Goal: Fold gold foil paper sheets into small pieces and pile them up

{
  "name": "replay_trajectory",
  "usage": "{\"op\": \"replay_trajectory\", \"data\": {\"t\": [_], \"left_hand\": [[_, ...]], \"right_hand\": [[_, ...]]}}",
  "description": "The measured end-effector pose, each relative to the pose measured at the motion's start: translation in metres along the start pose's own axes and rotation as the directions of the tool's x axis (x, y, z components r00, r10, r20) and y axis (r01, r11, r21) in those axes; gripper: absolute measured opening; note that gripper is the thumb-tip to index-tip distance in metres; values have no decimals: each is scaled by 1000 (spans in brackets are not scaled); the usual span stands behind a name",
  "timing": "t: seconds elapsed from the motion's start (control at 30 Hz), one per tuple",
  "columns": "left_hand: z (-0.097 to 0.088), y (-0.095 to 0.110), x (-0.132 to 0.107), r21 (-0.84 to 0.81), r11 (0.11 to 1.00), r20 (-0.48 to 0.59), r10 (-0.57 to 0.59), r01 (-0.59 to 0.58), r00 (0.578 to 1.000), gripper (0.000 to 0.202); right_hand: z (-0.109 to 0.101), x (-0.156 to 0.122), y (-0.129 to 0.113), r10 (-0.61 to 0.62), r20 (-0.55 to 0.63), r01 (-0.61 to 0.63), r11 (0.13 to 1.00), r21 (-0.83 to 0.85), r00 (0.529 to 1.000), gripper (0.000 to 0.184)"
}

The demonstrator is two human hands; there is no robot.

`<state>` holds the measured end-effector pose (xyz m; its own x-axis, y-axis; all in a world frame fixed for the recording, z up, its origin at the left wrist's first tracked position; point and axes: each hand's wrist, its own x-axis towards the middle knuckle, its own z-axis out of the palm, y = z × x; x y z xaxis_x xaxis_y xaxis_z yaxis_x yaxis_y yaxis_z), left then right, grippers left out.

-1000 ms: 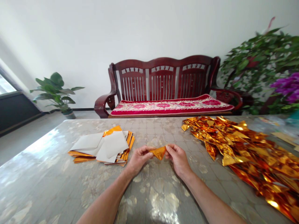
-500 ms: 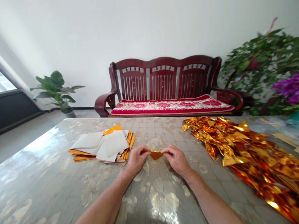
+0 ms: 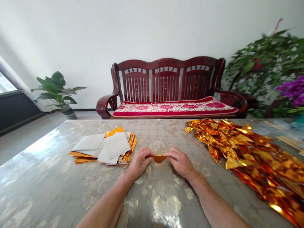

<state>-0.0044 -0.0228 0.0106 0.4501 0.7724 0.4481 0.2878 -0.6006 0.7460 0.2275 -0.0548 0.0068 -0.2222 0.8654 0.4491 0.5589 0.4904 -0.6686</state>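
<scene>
A small folded piece of gold foil paper (image 3: 160, 159) is stretched between my two hands, just above the table, with a pointed lower edge. My left hand (image 3: 141, 162) pinches its left end between thumb and fingers. At its right end, my right hand (image 3: 180, 162) holds it in a similar pinch. Left of my hands lies a stack of square paper sheets (image 3: 114, 148), white on the upper faces with gold showing at the edges. To the right spreads a large heap of folded gold foil pieces (image 3: 244, 152).
The table (image 3: 71, 193) has a shiny, flower-patterned cover. Clear plastic wrapping (image 3: 272, 126) and a flat tan piece (image 3: 289, 142) lie at the far right. Beyond the table stands a dark red wooden bench (image 3: 166, 79), with potted plants (image 3: 57, 87) on either side.
My left fingers have shifted slightly and curl more over the left end of the foil piece. The foil's lower edge looks flatter. Both hands stay in nearly the same place.
</scene>
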Motion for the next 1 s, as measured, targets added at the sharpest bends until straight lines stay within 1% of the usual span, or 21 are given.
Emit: {"op": "replay_trajectory", "data": {"t": [0.3, 0.47, 0.53, 0.63, 0.77, 0.87, 0.93, 1.0], "left_hand": [[2, -3, -1, -2, 1000, 47, 17, -17, 999, 13], [3, -1, -2, 25, 999, 49, -24, 22, 999, 13], [3, 0, -2, 34, 999, 63, -16, 14, 998, 14], [3, 2, -2, 43, 999, 72, 13, -16, 997, 14], [4, 1, -4, 76, 996, 55, 42, -46, 998, 16], [5, 0, -6, 108, 991, 35, 73, -77, 997, 20], [5, 0, -6, 132, 987, 34, 85, -88, 996, 22], [4, 2, -7, 163, 982, 59, 89, -98, 994, 22]], "right_hand": [[-2, -2, -2, -57, 31, 60, 992, -110, 998, 31], [-5, -3, -4, -109, 67, 120, 976, -182, 992, 40], [-6, -3, -6, -129, 80, 143, 968, -205, 988, 42], [-9, -3, -10, -130, 99, 148, 967, -205, 987, 38], [-13, -1, -15, -117, 137, 144, 968, -206, 984, 24], [-15, 0, -17, -107, 177, 143, 968, -207, 978, 17], [-14, 0, -17, -105, 201, 147, 967, -208, 974, 16], [-13, 0, -15, -109, 208, 151, 968, -200, 972, 18]]}}
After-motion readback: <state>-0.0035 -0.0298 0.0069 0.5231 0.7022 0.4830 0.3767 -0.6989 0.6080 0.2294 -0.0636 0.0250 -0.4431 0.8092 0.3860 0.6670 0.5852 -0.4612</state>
